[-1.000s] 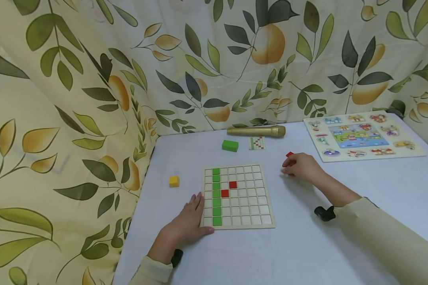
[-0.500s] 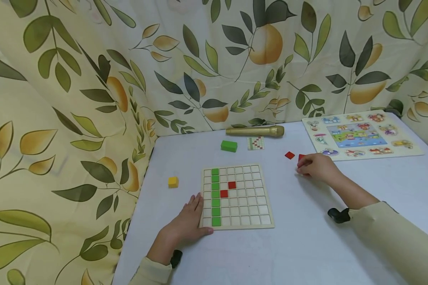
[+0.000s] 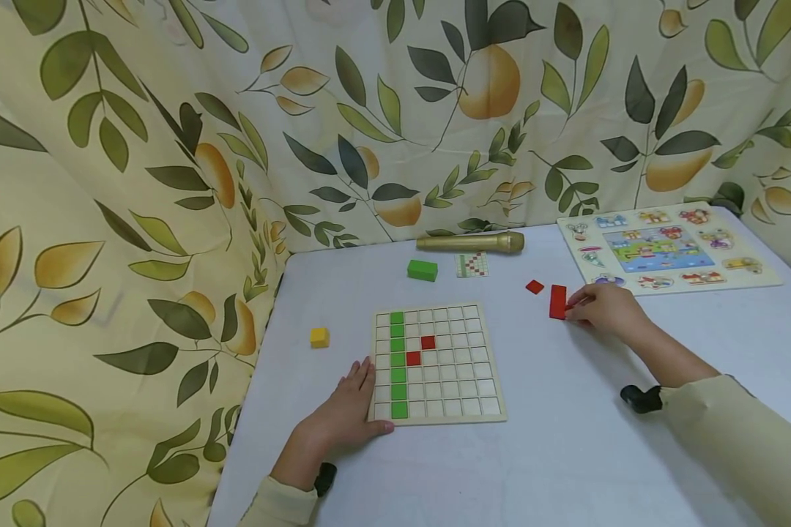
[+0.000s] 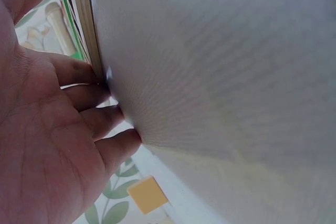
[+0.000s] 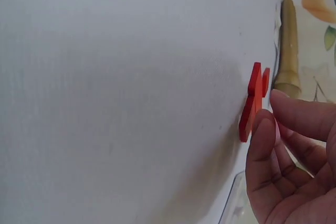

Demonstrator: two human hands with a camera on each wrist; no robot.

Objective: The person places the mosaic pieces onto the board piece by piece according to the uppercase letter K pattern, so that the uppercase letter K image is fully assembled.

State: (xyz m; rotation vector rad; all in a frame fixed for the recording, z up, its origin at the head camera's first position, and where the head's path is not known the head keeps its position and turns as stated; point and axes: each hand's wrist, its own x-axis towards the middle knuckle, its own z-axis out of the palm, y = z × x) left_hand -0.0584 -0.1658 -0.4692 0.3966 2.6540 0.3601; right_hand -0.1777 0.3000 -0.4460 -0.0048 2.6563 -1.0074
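Note:
My left hand (image 3: 343,410) rests flat at the left edge of the wooden grid board (image 3: 461,419), its thumb on the near corner. The left wrist view has those fingers (image 4: 118,150) against the board's edge. On the board, green squares (image 3: 398,359) fill one column, and two red squares (image 3: 428,342) sit diagonally. To the board's right, my right hand (image 3: 603,311) has curled fingertips at the right side of red tiles (image 3: 557,301) lying in a short strip. In the right wrist view the thumb and finger pinch at the red tiles (image 5: 249,121); the contact is partly hidden.
A loose red tile (image 3: 535,287) lies just left of the strip. Farther back are a green block (image 3: 422,271), a small pattern card (image 3: 471,265) and a gold microphone (image 3: 471,242). A yellow cube (image 3: 319,338) sits left; a picture puzzle board (image 3: 672,285) lies back right.
My right hand has moved right, away from the loose red tile, uncovering first that tile and then the red strip. The left hand has stayed at the board.

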